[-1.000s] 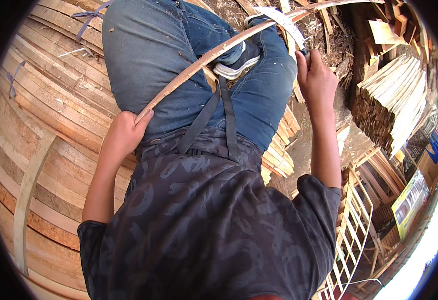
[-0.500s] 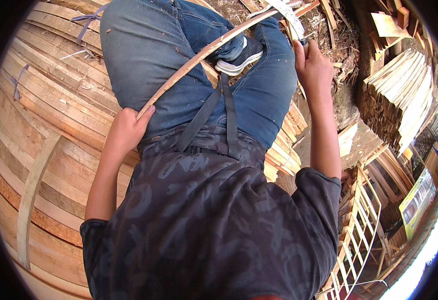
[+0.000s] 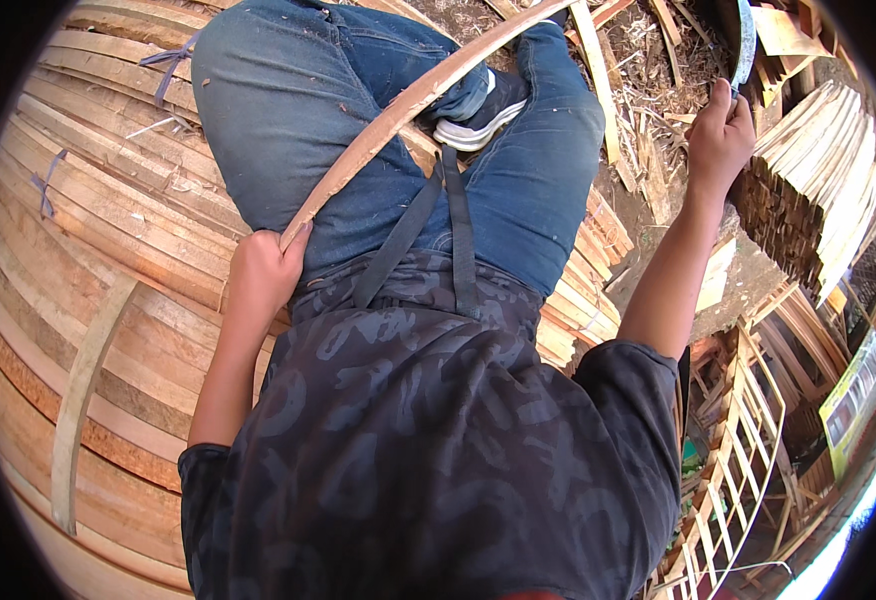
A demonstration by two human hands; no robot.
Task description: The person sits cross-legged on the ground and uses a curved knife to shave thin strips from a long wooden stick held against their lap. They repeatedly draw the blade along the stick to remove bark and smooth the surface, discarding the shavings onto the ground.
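My left hand is closed around the near end of a long wooden strip. The strip slants up and right across my lap, over my jeans, and its far end leaves the top of the view. Out to the right, my right hand grips the handle of a large knife with a curved grey blade. That blade points up, well apart from the strip, and its tip is cut off by the view's edge.
Bundled planks lie along my left, tied with purple strips. A loose slat crosses them. At the right stand a stack of cut wood and a wooden lattice frame. Shavings and offcuts cover the ground beyond my knee.
My right hand has swung the knife out to the right, away from the strip. My left hand keeps hold of the strip and has shifted slightly; the strip's far part appears higher.
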